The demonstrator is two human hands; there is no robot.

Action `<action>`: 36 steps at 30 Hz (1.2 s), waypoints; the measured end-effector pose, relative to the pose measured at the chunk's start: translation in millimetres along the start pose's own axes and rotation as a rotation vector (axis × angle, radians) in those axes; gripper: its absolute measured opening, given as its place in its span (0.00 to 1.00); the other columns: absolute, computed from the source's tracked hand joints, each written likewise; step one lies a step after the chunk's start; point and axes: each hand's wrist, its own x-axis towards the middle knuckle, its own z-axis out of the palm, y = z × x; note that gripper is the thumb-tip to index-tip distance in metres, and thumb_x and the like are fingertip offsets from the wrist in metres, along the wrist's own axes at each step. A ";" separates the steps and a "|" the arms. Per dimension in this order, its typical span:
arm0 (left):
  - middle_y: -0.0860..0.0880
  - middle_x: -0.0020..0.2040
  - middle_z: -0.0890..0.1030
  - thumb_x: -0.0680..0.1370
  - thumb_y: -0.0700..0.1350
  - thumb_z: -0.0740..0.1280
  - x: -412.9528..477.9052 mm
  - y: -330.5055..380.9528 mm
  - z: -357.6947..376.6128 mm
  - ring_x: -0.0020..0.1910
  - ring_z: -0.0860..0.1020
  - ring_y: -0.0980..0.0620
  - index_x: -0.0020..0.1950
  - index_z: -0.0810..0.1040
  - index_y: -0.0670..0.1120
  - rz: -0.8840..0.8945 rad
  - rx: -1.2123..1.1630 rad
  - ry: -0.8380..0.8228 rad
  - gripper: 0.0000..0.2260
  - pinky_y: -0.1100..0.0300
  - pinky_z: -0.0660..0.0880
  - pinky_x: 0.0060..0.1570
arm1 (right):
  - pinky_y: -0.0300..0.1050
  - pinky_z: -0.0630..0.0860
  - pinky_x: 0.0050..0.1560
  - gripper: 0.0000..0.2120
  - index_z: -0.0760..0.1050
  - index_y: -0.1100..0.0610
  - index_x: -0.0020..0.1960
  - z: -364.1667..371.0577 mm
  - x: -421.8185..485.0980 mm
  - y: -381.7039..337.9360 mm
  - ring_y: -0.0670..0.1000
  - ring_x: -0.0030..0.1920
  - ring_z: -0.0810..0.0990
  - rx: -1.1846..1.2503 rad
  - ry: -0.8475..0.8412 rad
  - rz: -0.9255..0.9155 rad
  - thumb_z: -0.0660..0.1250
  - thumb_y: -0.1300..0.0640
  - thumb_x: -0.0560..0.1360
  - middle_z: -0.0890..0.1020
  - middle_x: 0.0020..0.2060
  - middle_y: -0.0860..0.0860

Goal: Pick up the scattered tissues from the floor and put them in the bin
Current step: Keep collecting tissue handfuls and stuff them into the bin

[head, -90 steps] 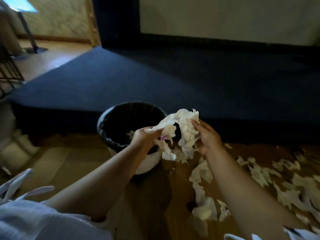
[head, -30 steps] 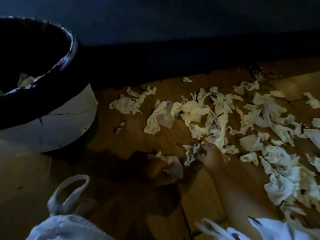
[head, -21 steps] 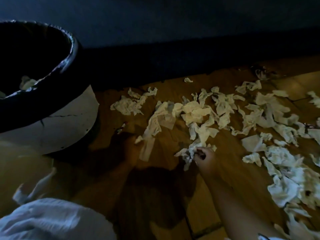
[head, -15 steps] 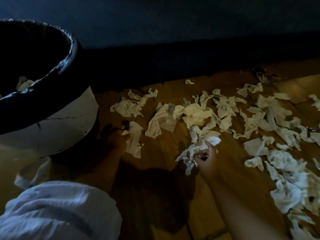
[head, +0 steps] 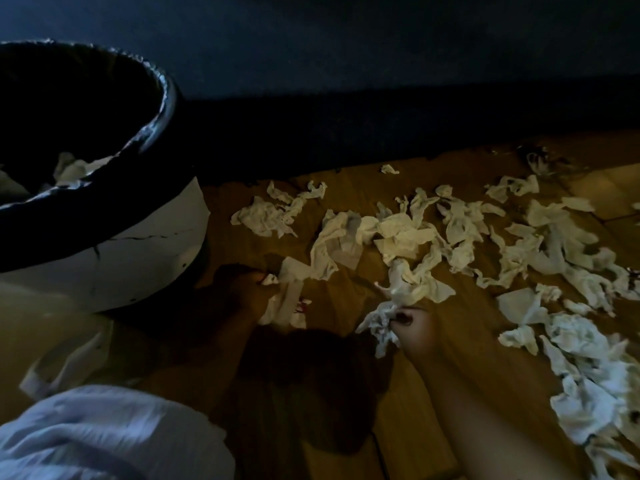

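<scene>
Several crumpled white tissues [head: 408, 233] lie scattered over the wooden floor, from the centre out to the right edge. The white bin [head: 114, 258] with its black liner stands at the left, a few tissues [head: 72, 169] inside it. My right hand [head: 417, 329] is low on the floor at centre, fingers closed on a bunch of tissues [head: 379, 318]. My left hand [head: 242, 289] is in shadow beside the bin's base, gripping a strip of tissue [head: 285, 294] that trails on the floor.
A dark blue carpeted step [head: 381, 81] runs along the back, just behind the tissues and the bin. My white sleeve [head: 104, 441] fills the lower left corner. Bare wooden floor [head: 349, 306] lies between my two hands.
After dropping a handful at the bin, both hands came down to the floor. The right hand gathered more tissues into its bunch; the left slid forward and towards the bin with its tissue strip.
</scene>
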 end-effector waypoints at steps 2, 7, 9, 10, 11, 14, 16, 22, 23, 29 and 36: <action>0.39 0.53 0.79 0.75 0.40 0.68 -8.6 7.9 -1.7 0.60 0.75 0.39 0.57 0.77 0.35 -0.008 -0.051 -0.010 0.13 0.56 0.70 0.55 | 0.36 0.67 0.33 0.06 0.78 0.65 0.36 1.7 -5.3 -3.8 0.58 0.40 0.77 0.090 0.019 0.041 0.67 0.69 0.72 0.79 0.32 0.57; 0.44 0.49 0.80 0.73 0.44 0.71 -39.0 23.4 -12.6 0.59 0.76 0.43 0.59 0.77 0.37 0.019 -0.114 -0.033 0.17 0.57 0.70 0.52 | 0.44 0.74 0.40 0.07 0.76 0.60 0.50 -3.6 -20.0 -30.1 0.55 0.45 0.78 0.395 -0.005 0.174 0.68 0.63 0.73 0.79 0.41 0.56; 0.41 0.55 0.80 0.74 0.45 0.70 -50.7 30.1 -17.6 0.60 0.75 0.42 0.58 0.77 0.37 0.047 -0.141 -0.039 0.16 0.55 0.71 0.56 | 0.50 0.77 0.47 0.07 0.77 0.61 0.50 -7.4 -27.8 -44.9 0.57 0.48 0.79 0.470 -0.028 0.191 0.68 0.62 0.73 0.81 0.42 0.57; 0.41 0.57 0.79 0.74 0.44 0.70 -57.8 35.9 -22.1 0.60 0.75 0.42 0.58 0.77 0.38 0.057 -0.164 -0.045 0.16 0.56 0.71 0.55 | 0.53 0.77 0.52 0.09 0.78 0.63 0.52 -8.8 -31.7 -52.4 0.59 0.51 0.80 0.497 -0.036 0.199 0.68 0.62 0.72 0.81 0.44 0.58; 0.41 0.58 0.79 0.74 0.44 0.70 -66.5 41.8 -28.1 0.60 0.76 0.42 0.58 0.78 0.39 0.056 -0.174 -0.049 0.16 0.57 0.71 0.54 | 0.55 0.77 0.55 0.12 0.78 0.64 0.54 -11.6 -37.5 -62.6 0.60 0.53 0.80 0.522 -0.042 0.209 0.68 0.62 0.72 0.82 0.47 0.59; 0.44 0.53 0.80 0.73 0.45 0.71 -84.0 54.7 -48.4 0.51 0.79 0.46 0.58 0.78 0.42 0.096 -0.215 -0.101 0.15 0.57 0.77 0.49 | 0.53 0.76 0.55 0.14 0.76 0.65 0.58 -19.7 -51.9 -95.0 0.58 0.52 0.79 0.614 -0.064 0.206 0.67 0.64 0.73 0.80 0.49 0.60; 0.47 0.45 0.80 0.74 0.42 0.70 -103.6 64.6 -65.1 0.41 0.78 0.53 0.55 0.77 0.43 0.139 -0.324 -0.147 0.11 0.64 0.77 0.35 | 0.52 0.76 0.54 0.13 0.76 0.64 0.57 -25.9 -61.1 -122.2 0.57 0.50 0.79 0.657 -0.079 0.195 0.67 0.65 0.73 0.80 0.48 0.59; 0.47 0.45 0.82 0.71 0.46 0.72 -150.8 107.6 -133.6 0.45 0.81 0.50 0.47 0.79 0.46 0.209 -0.357 -0.086 0.07 0.54 0.80 0.46 | 0.53 0.77 0.48 0.07 0.75 0.56 0.47 -23.8 -88.0 -229.2 0.52 0.39 0.79 0.693 -0.190 0.063 0.67 0.66 0.73 0.79 0.40 0.54; 0.47 0.44 0.83 0.70 0.46 0.73 -154.6 116.1 -147.5 0.44 0.82 0.50 0.47 0.81 0.45 0.234 -0.374 -0.053 0.08 0.55 0.80 0.44 | 0.51 0.77 0.47 0.06 0.75 0.56 0.44 -21.2 -92.5 -250.2 0.52 0.39 0.79 0.689 -0.217 0.022 0.67 0.66 0.73 0.79 0.38 0.53; 0.43 0.42 0.83 0.70 0.46 0.74 -154.2 149.6 -237.8 0.38 0.81 0.48 0.48 0.82 0.41 0.306 -0.489 0.219 0.11 0.55 0.79 0.37 | 0.46 0.77 0.41 0.05 0.78 0.55 0.41 11.2 -103.2 -356.8 0.51 0.39 0.79 0.723 -0.410 -0.156 0.68 0.63 0.73 0.81 0.37 0.53; 0.45 0.44 0.81 0.70 0.49 0.74 -100.7 126.8 -278.8 0.42 0.81 0.46 0.55 0.79 0.43 0.096 -0.548 0.445 0.17 0.46 0.80 0.48 | 0.45 0.75 0.38 0.07 0.75 0.58 0.41 62.4 -89.5 -415.2 0.51 0.35 0.76 0.575 -0.652 -0.197 0.63 0.68 0.74 0.78 0.34 0.53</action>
